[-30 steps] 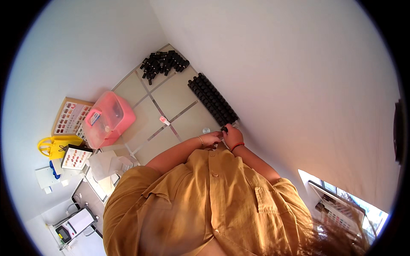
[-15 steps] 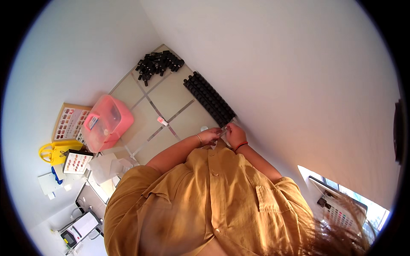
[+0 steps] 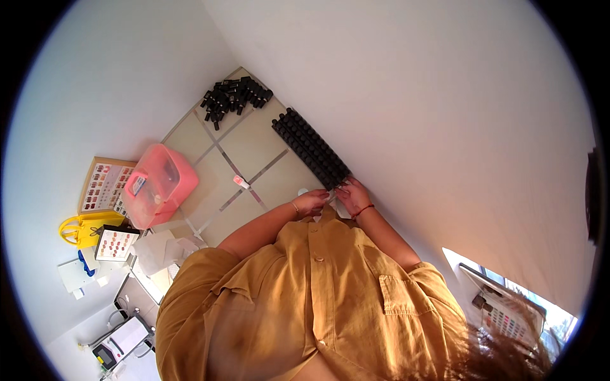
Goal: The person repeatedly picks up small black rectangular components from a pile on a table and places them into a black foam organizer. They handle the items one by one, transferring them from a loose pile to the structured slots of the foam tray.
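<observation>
Several tight rows of small black bottles (image 3: 311, 147) stand along the right-hand wall. At their near end my right hand (image 3: 353, 196) has its fingers bent against the last bottles. Close by on the left, my left hand (image 3: 311, 202) is closed, thumb and fingers pinched together. A small pale or clear piece shows between the two hands, too small to name. Just beyond the left fingers lies a white round thing (image 3: 303, 191), partly hidden. In the far corner is a loose heap of black bottles (image 3: 230, 98), many lying on their sides.
A small white and pink bottle (image 3: 241, 182) lies mid-table. On the left stand a pink clear-lidded box (image 3: 181, 184), a colour-sample board (image 3: 101, 185), a yellow bag (image 3: 82, 229) and crumpled plastic (image 3: 154, 250). White walls (image 3: 419, 114) border the tiled table (image 3: 251, 143).
My right hand has moved slightly away from my left, and its fingers have spread toward the near end of the bottle rows. The left hand stays almost in place.
</observation>
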A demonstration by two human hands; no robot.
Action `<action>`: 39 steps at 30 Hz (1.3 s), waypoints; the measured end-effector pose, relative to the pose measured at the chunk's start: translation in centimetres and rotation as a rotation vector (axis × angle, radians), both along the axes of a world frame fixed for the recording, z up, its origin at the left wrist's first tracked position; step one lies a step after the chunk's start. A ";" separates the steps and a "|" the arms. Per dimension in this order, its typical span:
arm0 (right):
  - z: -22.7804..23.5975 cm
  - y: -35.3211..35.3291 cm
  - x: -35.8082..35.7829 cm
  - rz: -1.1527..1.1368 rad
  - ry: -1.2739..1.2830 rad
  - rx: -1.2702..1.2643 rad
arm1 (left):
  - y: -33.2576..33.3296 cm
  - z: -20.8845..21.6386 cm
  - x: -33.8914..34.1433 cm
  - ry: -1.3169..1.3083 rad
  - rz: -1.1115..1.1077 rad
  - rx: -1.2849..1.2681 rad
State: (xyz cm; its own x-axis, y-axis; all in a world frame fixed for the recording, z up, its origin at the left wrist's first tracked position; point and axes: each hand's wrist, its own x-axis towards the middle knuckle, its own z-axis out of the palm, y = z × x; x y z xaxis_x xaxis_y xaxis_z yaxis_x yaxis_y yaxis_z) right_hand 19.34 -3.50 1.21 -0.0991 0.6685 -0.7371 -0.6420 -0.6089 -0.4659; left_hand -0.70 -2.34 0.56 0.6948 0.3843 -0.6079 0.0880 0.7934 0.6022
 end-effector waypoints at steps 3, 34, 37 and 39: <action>0.2 0.5 -1.0 -0.065 0.053 -0.030 | -0.1 -2.2 -0.9 -0.083 0.013 0.053; 1.2 1.2 -0.8 -0.047 0.216 0.017 | 0.2 -0.1 -0.6 -0.225 0.289 -0.288; 1.1 1.6 -1.1 -0.049 0.210 0.012 | 0.4 -0.8 -0.8 -0.206 0.318 -0.297; -0.1 1.8 -1.1 -0.036 0.219 0.040 | 0.5 -1.1 -0.9 -0.181 0.270 -0.181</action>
